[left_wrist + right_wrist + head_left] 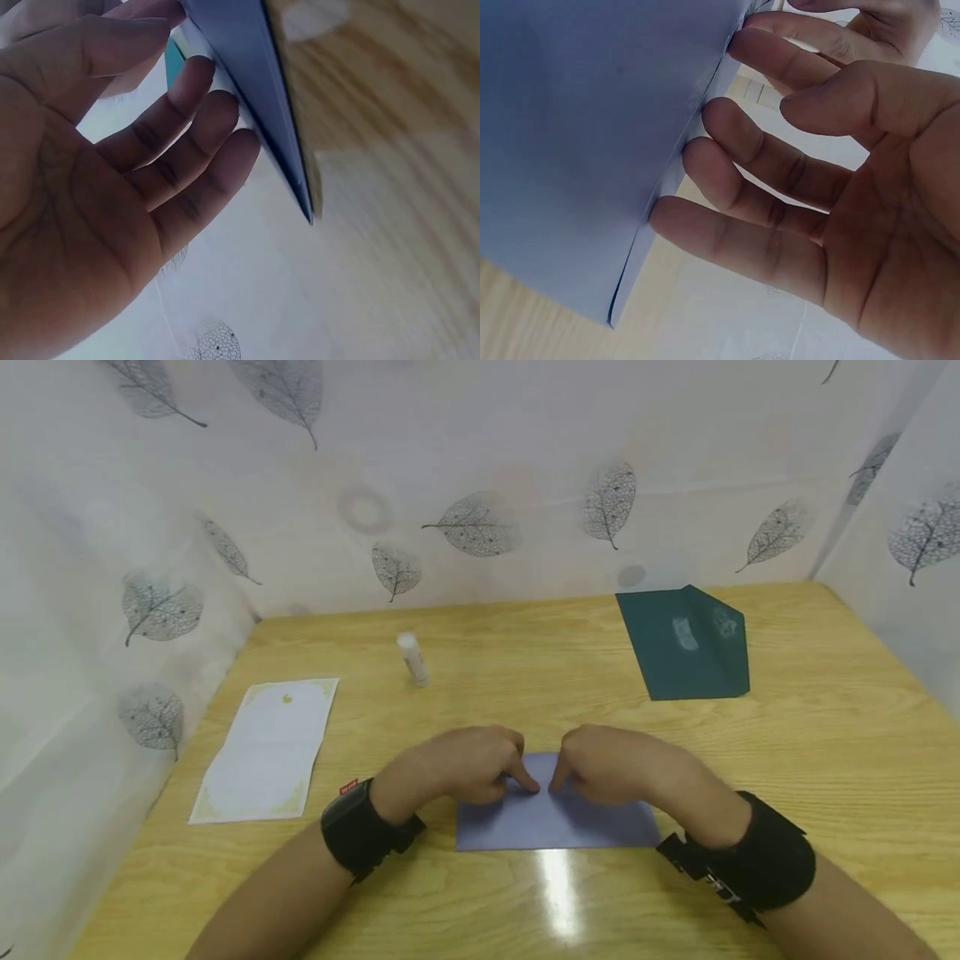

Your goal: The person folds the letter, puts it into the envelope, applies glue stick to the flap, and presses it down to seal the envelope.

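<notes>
A folded sheet of lavender paper (555, 831) lies flat on the table in front of me, its long side facing me. My left hand (476, 764) and right hand (611, 766) rest on it from either side, index fingertips pressing close together near its middle. In the left wrist view, the left hand's other fingers (199, 184) are loosely bent along the edge of the paper (259, 82). Layers show along the fold in the right wrist view, where the right hand's spread fingers (735, 236) touch the paper's (577, 142) edge. Neither hand grips it.
A white sheet with a gold border (270, 752) lies at the left. Behind the hands, a white glue stick (413, 660) lies on the table (495, 677). A dark green envelope-like paper (667, 660) with whitish patches is at the back right. Leaf-patterned cloth (525, 443) encloses the table.
</notes>
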Tool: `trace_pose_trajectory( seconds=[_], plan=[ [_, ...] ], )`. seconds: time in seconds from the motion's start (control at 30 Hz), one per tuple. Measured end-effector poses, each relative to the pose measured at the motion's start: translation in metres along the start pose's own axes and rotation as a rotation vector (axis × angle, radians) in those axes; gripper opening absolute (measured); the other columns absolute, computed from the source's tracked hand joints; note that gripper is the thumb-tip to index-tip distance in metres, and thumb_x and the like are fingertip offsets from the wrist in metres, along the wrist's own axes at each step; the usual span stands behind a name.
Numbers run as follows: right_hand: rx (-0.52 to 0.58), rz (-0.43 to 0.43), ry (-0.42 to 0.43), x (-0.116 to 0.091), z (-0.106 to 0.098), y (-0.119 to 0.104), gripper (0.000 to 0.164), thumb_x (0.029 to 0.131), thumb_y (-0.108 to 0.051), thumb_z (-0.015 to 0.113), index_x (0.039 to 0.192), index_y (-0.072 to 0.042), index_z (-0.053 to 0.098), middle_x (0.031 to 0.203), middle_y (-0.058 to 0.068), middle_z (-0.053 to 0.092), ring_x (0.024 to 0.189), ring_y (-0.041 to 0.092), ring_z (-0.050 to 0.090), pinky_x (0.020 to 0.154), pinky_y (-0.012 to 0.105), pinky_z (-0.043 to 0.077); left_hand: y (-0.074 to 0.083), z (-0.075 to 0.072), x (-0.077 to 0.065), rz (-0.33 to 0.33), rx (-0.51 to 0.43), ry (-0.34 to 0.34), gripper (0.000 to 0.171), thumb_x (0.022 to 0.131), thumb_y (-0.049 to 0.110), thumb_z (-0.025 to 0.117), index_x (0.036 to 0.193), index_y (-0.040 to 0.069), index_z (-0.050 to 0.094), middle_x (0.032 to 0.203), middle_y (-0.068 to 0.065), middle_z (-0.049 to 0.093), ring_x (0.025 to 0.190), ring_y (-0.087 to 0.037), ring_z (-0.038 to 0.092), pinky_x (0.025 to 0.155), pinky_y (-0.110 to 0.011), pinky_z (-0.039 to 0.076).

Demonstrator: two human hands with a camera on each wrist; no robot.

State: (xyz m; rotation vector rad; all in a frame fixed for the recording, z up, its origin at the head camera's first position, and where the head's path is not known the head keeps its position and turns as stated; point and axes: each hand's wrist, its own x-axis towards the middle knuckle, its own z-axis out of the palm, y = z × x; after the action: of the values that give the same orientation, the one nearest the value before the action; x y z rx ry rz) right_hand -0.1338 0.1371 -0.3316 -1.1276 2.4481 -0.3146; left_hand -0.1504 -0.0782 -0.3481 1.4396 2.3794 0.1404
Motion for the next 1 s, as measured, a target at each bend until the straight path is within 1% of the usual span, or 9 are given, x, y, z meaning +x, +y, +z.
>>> trace_pose_trajectory(
  seconds=[0.17, 0.3, 0.37, 0.43, 0.57, 0.63, 0.8, 0.93, 1.0],
  plan=[
    [-0.057, -0.047, 0.046, 0.001, -0.002, -0.004, 0.030, 0.087, 0.004, 0.061, 0.099, -0.015, 0.081, 0.098, -0.003, 0.075, 0.100, 0.020, 0.068, 0.088, 0.034, 0.055, 0.006, -0.002, -0.001, -0.018, 0.049, 0.039, 0.042, 0.084, 0.001, 0.066, 0.116, 0.027, 0.076, 0.096, -0.002, 0.064, 0.079, -0.009, 0.053, 0.064, -0.017, 0.044],
    [-0.071, -0.066, 0.075, 0.003, 0.000, -0.007, 0.023, 0.089, 0.000, 0.064, 0.097, -0.013, 0.081, 0.095, -0.001, 0.076, 0.098, 0.020, 0.069, 0.086, 0.034, 0.056, 0.014, -0.003, -0.001, -0.077, 0.072, 0.042, 0.043, 0.084, 0.001, 0.065, 0.115, 0.029, 0.076, 0.099, -0.003, 0.064, 0.081, -0.010, 0.054, 0.067, -0.021, 0.048],
    [-0.064, -0.058, 0.075, 0.003, 0.002, -0.008, 0.021, 0.090, -0.001, 0.064, 0.096, -0.012, 0.081, 0.095, 0.000, 0.076, 0.098, 0.021, 0.069, 0.086, 0.033, 0.056, 0.017, -0.001, -0.001, -0.090, 0.083, 0.039, 0.043, 0.085, 0.002, 0.065, 0.116, 0.030, 0.076, 0.102, -0.003, 0.065, 0.082, -0.010, 0.054, 0.068, -0.021, 0.049],
    [-0.062, -0.053, 0.075, 0.004, 0.005, -0.007, 0.021, 0.089, -0.001, 0.064, 0.096, -0.012, 0.081, 0.095, 0.000, 0.076, 0.098, 0.020, 0.069, 0.085, 0.032, 0.056, 0.018, 0.001, -0.001, -0.079, 0.101, 0.043, 0.043, 0.085, 0.002, 0.065, 0.115, 0.031, 0.076, 0.103, -0.003, 0.065, 0.083, -0.009, 0.055, 0.070, -0.021, 0.050],
    [-0.041, -0.051, 0.061, 0.004, 0.008, -0.005, 0.025, 0.089, 0.001, 0.063, 0.096, -0.014, 0.082, 0.095, -0.002, 0.076, 0.098, 0.019, 0.069, 0.085, 0.031, 0.056, 0.017, 0.005, -0.001, -0.017, 0.106, 0.060, 0.045, 0.084, 0.000, 0.064, 0.116, 0.030, 0.076, 0.101, -0.003, 0.064, 0.085, -0.010, 0.058, 0.071, -0.020, 0.050],
    [-0.016, -0.046, 0.044, 0.005, 0.008, -0.004, 0.028, 0.089, 0.002, 0.062, 0.097, -0.016, 0.082, 0.096, -0.003, 0.076, 0.100, 0.019, 0.069, 0.086, 0.031, 0.056, 0.016, 0.007, -0.002, 0.002, 0.097, 0.068, 0.046, 0.083, -0.001, 0.063, 0.116, 0.029, 0.076, 0.100, -0.003, 0.064, 0.085, -0.009, 0.057, 0.070, -0.019, 0.049],
    [0.027, -0.044, 0.004, 0.006, 0.006, 0.001, 0.034, 0.088, 0.003, 0.059, 0.099, -0.019, 0.082, 0.098, -0.006, 0.076, 0.102, 0.018, 0.069, 0.086, 0.031, 0.056, 0.017, 0.010, -0.003, -0.014, 0.107, 0.067, 0.046, 0.083, 0.001, 0.065, 0.117, 0.031, 0.075, 0.100, -0.002, 0.063, 0.084, -0.010, 0.056, 0.067, -0.021, 0.049],
    [0.065, -0.052, 0.001, 0.003, 0.002, 0.005, 0.039, 0.087, 0.006, 0.055, 0.100, -0.020, 0.082, 0.100, -0.006, 0.076, 0.101, 0.015, 0.070, 0.085, 0.030, 0.056, 0.020, 0.008, 0.000, -0.045, 0.115, 0.052, 0.045, 0.083, 0.004, 0.068, 0.118, 0.032, 0.074, 0.102, -0.003, 0.063, 0.085, -0.011, 0.056, 0.065, -0.022, 0.049],
    [0.074, -0.057, 0.008, 0.001, 0.001, 0.006, 0.041, 0.086, 0.008, 0.054, 0.100, -0.020, 0.081, 0.100, -0.006, 0.076, 0.101, 0.015, 0.070, 0.085, 0.030, 0.056, 0.019, 0.006, 0.002, -0.043, 0.099, 0.044, 0.044, 0.083, 0.005, 0.068, 0.118, 0.031, 0.073, 0.102, -0.003, 0.063, 0.083, -0.011, 0.055, 0.064, -0.022, 0.048]
  ],
)
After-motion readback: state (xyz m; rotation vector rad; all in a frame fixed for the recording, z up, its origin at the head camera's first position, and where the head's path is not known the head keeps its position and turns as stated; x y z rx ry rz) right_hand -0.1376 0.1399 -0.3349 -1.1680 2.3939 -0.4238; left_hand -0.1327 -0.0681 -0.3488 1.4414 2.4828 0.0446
